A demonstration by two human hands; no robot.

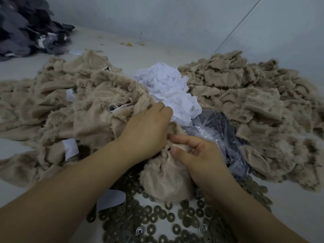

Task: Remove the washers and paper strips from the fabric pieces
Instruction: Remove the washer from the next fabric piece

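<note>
Fabric piece (164, 174), beige and furry-edged, sits bunched between my hands just above the spread of washers (157, 223) on the pale surface (289, 207). My left hand (147, 130) lies over its top with the fingers curled into the cloth, gripping it, and my right hand (199, 155) pinches the same piece between thumb and forefinger beside a small dark hole. Behind my left hand is a heap of white paper strips (170, 92). A wide pile of beige fabric (61, 106) covers the left side, with a few white strips showing in it, and a second beige pile (254, 102) lies to the right. A crumpled clear plastic bag (222, 134) lies just beyond my right hand. Dark grey fabric (22, 27) is stacked at far left.
</note>
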